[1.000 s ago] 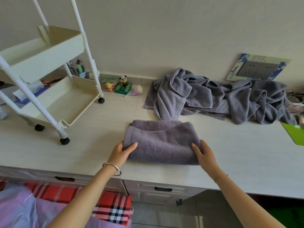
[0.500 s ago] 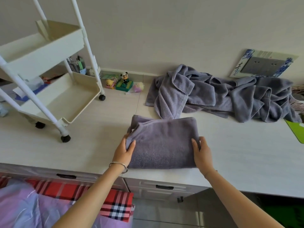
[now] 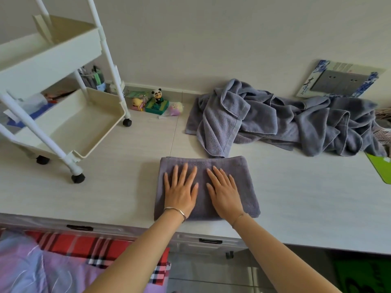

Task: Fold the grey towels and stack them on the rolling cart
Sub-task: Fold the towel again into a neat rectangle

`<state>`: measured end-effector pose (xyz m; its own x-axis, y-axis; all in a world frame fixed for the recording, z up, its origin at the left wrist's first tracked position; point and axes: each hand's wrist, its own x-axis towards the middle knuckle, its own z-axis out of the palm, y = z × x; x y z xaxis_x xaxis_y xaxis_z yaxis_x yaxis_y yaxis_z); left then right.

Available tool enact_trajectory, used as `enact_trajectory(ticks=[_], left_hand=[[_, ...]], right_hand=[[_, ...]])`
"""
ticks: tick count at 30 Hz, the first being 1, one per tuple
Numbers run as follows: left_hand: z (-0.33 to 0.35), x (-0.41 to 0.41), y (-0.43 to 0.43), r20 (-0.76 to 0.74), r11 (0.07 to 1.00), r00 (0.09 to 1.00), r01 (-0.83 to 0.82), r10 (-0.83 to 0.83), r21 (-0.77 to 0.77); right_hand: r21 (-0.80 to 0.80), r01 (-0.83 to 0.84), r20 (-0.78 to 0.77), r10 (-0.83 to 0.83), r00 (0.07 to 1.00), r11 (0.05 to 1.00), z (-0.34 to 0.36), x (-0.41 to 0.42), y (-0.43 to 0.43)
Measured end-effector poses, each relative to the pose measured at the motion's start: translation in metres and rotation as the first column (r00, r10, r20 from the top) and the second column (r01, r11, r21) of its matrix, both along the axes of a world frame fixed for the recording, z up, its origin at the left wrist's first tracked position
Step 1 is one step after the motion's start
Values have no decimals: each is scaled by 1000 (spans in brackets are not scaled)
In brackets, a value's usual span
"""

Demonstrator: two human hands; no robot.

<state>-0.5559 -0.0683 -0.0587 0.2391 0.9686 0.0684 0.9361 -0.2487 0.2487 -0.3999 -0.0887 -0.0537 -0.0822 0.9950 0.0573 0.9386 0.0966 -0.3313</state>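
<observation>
A folded grey towel [image 3: 246, 187] lies flat on the white counter [image 3: 306, 208] near its front edge. My left hand [image 3: 181, 192] and my right hand [image 3: 225, 193] rest palm-down on top of it, side by side, fingers spread. Behind it, a heap of unfolded grey towels [image 3: 285, 121] stretches along the wall to the right. The cream rolling cart [image 3: 69, 123] stands on the counter at the left, its lower tray empty and its upper tray [image 3: 50, 51] above it.
Small toys, including a panda figure [image 3: 157, 96], sit by the wall behind the cart. A pen holder [image 3: 95, 79] stands behind the cart. A framed picture [image 3: 340, 81] leans on the wall at right. A green mat [image 3: 380, 168] lies at the right edge. Drawers are below the counter.
The hands gripped the towel's left and right ends, folded it over, and now both lie flat on top of it. The towel is a neater, flatter rectangle.
</observation>
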Motion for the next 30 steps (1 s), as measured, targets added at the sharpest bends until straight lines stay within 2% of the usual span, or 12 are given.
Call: enact_trajectory(ticks=[3, 6, 9, 11, 13, 16, 18, 21, 23, 27, 28, 30], left_hand=[[-11, -6, -2, -38, 990, 996, -86, 82, -113], [-10, -5, -1, -39, 968, 984, -181, 177, -177], [-3, -7, 0, -38, 939, 974, -227, 224, -259], [-2, -14, 4, -14, 922, 973, -224, 232, -316], [6, -24, 5, 54, 912, 964, -228, 262, -341], [18, -41, 6, 159, 895, 925, -273, 345, -354], [23, -50, 7, 136, 853, 907, -313, 399, -417], [36, -59, 12, 34, 805, 924, -313, 380, -504], [42, -63, 17, 7, 746, 915, -324, 404, -582], [41, -73, 18, 125, 573, 821, -271, 557, -774], [41, -76, 18, 195, 539, 772, -218, 605, -813], [47, -79, 14, 387, 510, 592, -47, 707, -859]], right_hand=[[-50, -50, 69, 53, 996, 998, -11, 17, 0], [-36, 13, 81, -10, 997, 999, -13, 45, -1], [-115, 64, 103, -52, 993, 991, -9, 71, 1], [-182, 73, 24, -70, 997, 980, -2, 77, 2], [-229, 114, -218, -165, 962, 967, 5, 75, -1], [-339, 243, -522, -396, 755, 909, 17, 76, -11], [-434, 304, -531, -513, 674, 848, 24, 80, -15], [-507, 322, -401, -550, 733, 800, 29, 86, -16], [-574, 315, -396, -593, 701, 756, 28, 86, -13], [-671, 259, -440, -654, 616, 695, 37, 82, -9], [-688, 225, -477, -664, 576, 690, 41, 82, -8], [-705, 146, -558, -671, 488, 694, 55, 82, -5]])
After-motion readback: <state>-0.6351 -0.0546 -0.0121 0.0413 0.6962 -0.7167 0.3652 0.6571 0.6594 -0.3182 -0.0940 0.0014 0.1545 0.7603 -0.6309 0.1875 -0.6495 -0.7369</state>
